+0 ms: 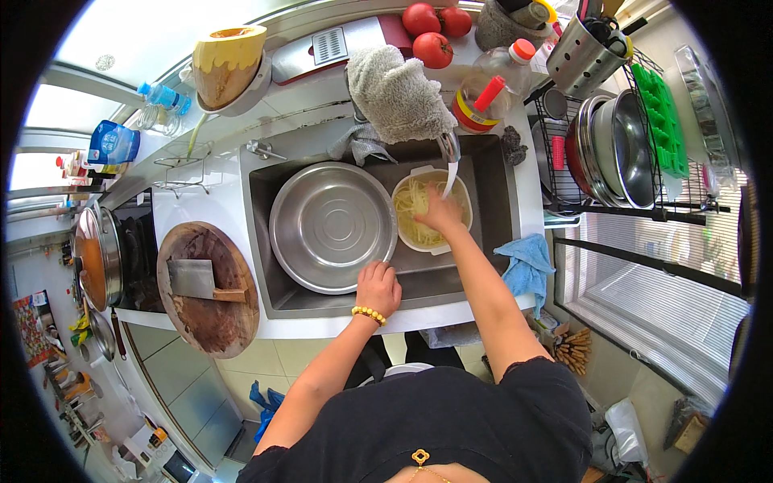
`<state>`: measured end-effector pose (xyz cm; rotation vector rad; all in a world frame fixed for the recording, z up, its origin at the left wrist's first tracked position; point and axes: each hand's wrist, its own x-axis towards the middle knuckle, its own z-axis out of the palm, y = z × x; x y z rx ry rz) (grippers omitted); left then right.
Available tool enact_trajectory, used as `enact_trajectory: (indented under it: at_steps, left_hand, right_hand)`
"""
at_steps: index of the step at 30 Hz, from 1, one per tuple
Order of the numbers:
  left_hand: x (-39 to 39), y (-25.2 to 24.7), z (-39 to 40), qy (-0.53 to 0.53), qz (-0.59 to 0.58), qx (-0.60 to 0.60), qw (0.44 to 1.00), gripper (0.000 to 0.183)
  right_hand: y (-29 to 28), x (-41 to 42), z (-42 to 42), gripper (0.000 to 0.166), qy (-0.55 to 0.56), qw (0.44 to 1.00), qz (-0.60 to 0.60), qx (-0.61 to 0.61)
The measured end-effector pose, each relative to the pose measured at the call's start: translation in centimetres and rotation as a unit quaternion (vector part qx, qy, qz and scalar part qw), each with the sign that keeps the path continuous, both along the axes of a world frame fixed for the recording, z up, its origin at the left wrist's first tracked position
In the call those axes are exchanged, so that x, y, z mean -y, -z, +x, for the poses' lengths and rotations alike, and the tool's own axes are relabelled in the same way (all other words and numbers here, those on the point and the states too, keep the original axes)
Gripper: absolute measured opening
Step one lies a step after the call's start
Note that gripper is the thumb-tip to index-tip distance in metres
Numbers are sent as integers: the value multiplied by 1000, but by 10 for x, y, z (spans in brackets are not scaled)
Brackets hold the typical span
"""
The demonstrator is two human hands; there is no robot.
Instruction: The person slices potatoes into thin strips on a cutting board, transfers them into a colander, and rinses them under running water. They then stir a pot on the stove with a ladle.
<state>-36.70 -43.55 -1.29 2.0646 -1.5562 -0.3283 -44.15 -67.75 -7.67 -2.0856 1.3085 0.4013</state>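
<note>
Water runs from the faucet [450, 148], partly wrapped in a grey towel [395, 93], into a white plastic basin [421, 246] standing in the sink's right part. In that basin lie pale yellow shreds [413, 202], perhaps shredded potato, and my right hand [439, 210] reaches among them with fingers spread. Whether its fingertips grip any shreds cannot be told. My left hand [379, 287], with a yellow bead bracelet at the wrist, rests on the near rim of a large steel bowl [332, 226]. Its fingers are bent over that rim. The steel bowl holds no food.
A cleaver [193, 279] lies on a round wooden chopping board [226, 320] left of the sink [386, 308]. A blue cloth [526, 268] hangs at the counter's right edge. Tomatoes [432, 51], a cut squash [226, 72] and plastic bottles stand behind. Bowls [628, 151] fill the right rack.
</note>
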Motion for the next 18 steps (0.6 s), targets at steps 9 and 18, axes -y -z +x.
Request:
enact_trajectory:
  at_steps: [9, 18]
  left_hand:
    - [2, -4, -2, 21, -3, 3, 1000, 21]
    - [0, 0, -2, 3, 2, 1, 1000, 19]
  right_hand:
    - [81, 13, -30, 87, 32, 993, 60, 94]
    - [2, -14, 33, 73, -40, 993, -109, -32]
